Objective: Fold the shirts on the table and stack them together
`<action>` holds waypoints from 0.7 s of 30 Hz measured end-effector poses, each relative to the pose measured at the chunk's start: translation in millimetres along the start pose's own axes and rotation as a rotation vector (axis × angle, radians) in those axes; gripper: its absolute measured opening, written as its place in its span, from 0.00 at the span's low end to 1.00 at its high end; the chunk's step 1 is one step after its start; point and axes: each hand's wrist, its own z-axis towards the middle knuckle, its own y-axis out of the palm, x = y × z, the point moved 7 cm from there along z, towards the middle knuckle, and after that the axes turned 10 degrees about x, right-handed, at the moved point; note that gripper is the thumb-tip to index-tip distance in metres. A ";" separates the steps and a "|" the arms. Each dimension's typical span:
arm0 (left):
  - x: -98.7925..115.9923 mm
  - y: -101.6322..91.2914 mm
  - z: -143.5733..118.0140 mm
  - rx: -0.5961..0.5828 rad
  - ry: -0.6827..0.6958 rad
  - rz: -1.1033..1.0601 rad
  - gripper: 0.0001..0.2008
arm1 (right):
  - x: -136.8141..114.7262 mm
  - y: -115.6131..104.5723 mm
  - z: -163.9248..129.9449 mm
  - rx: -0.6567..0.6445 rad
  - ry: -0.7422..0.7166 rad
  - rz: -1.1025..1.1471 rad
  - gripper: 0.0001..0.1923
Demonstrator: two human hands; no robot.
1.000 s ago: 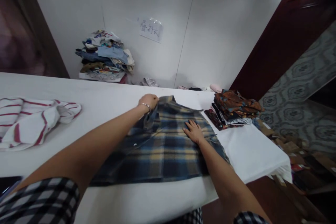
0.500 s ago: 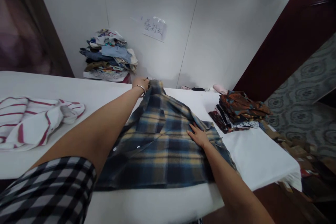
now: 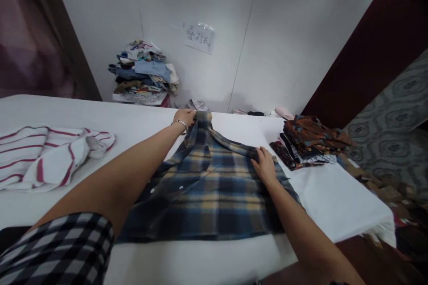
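A white counter (image 3: 133, 124) carries a blue and yellow plaid shirt (image 3: 207, 187) spread flat in front of the person, its collar end pointing toward the far wall. To its left lies a crumpled red-striped white garment (image 3: 50, 156); to its right, near the counter's edge, sits a stack of folded patterned clothes (image 3: 310, 140). The hands are well apart: the left hand (image 3: 185, 118) grips the shirt's far collar end, and the right hand (image 3: 265, 164) pinches the fabric at the shirt's right shoulder.
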 end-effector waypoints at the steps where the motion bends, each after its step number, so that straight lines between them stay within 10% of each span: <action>1: 5.6 -3.2 -2.8 0.010 0.014 -0.020 0.16 | 1.8 0.2 5.8 -0.057 0.005 -0.078 0.25; 11: 57.0 -72.3 -78.3 0.136 0.330 -0.123 0.15 | 51.5 -7.3 31.7 -0.260 -0.032 -0.122 0.31; 21: 59.9 -85.2 -121.8 0.084 0.300 -0.166 0.17 | 33.1 20.2 41.0 -0.373 -0.001 -0.147 0.40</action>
